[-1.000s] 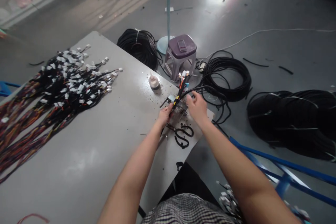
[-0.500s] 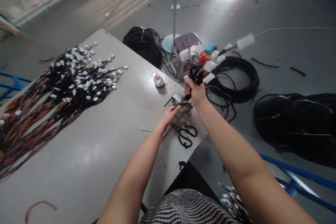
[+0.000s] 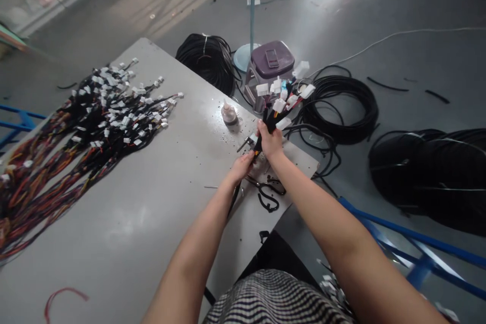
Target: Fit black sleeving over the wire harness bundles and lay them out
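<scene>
A wire harness (image 3: 272,120) with black sleeving and several white connectors at its far end is held over the table corner. My right hand (image 3: 270,143) is closed around the sleeved bundle just below the connectors. Lower on the same bundle, my left hand (image 3: 242,166) is closed, and a black length of it runs back under my left forearm. Beneath the hands, a small metal fixture (image 3: 248,140) is partly hidden. Black-handled scissors (image 3: 270,193) lie beside it, close to the table edge. A small squeeze bottle (image 3: 229,113) stands beyond the hands.
Many harnesses (image 3: 114,111) lie across the left of the table (image 3: 152,223). On the floor are a purple-topped stool (image 3: 272,58), a black tubing coil (image 3: 207,63), another coil (image 3: 341,111) and a large black roll (image 3: 429,177). A blue metal frame (image 3: 410,238) stands at right.
My right hand has moved left and slightly down with the harness, drawing the connectors closer. The left hand has lowered a little, still closed on the bundle.
</scene>
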